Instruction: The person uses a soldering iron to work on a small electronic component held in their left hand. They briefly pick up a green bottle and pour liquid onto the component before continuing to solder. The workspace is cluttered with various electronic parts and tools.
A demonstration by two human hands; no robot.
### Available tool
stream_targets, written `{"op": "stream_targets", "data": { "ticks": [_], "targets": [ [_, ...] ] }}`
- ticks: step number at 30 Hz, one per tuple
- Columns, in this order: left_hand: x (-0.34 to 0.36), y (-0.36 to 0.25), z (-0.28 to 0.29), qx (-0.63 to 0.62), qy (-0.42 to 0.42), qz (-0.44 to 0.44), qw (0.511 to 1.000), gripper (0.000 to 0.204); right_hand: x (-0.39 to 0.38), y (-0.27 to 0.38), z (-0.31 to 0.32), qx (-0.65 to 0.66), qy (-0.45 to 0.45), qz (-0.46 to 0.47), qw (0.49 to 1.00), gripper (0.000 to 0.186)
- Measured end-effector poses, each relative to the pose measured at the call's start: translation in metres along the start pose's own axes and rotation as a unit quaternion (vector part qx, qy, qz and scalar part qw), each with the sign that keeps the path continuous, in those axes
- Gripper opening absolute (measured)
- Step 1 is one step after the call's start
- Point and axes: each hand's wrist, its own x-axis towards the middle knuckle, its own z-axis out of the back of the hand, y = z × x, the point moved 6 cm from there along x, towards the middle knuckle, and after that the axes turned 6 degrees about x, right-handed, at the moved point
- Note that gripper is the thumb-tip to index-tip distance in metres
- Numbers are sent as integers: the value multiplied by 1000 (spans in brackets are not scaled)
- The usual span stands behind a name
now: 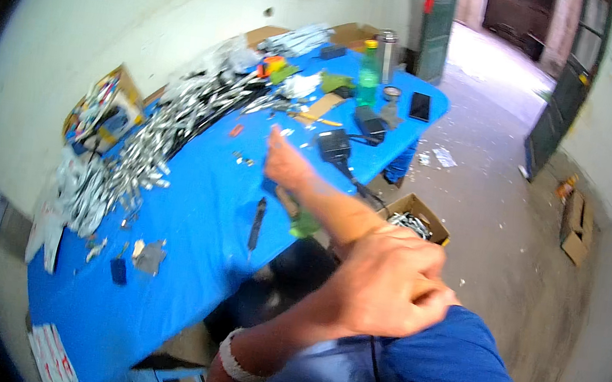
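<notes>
My left hand [393, 284], with a white band at the wrist, is closed round my right forearm [345, 210] just beyond the blue sleeve [453, 359]. My right hand [286, 162] stretches over the near edge of the blue-covered table [200, 194], slightly blurred; its fingers look extended and nothing shows in them. Below that hand lie a green and brown piece [304, 222] at the edge and a slim black tool [257, 223]. Small bits [243, 160] and a red piece [236, 130] are scattered to its left.
A long heap of silvery parts [154, 136] lines the wall side, beside a box of mixed items [107, 112]. Farther right stand a green bottle [368, 77], a steel flask [386, 53] and a phone [420, 106]. An open carton of metal parts [435, 219] sits beside the table.
</notes>
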Motion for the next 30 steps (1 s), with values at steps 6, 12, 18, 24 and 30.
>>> {"op": "stream_targets", "data": {
  "ticks": [6,12,18,24,30],
  "targets": [
    [2,15,-2,48,-129,-29,990,26,-17,-6,19,30,3,-5,1000,27],
    [6,72,5,83,-117,101,985,40,-5,44,34,55,-11,68,996,25],
    [3,26,-4,39,-92,37,994,27,-16,-6,-4,57,48,-5,997,23],
    [1,20,-11,-75,-103,-28,991,29,-40,-35,-23,3,74,-67,995,24],
    [4,55,-2,89,-183,52,978,28,-22,6,8,77,9,-3,997,25]
  ]
}}
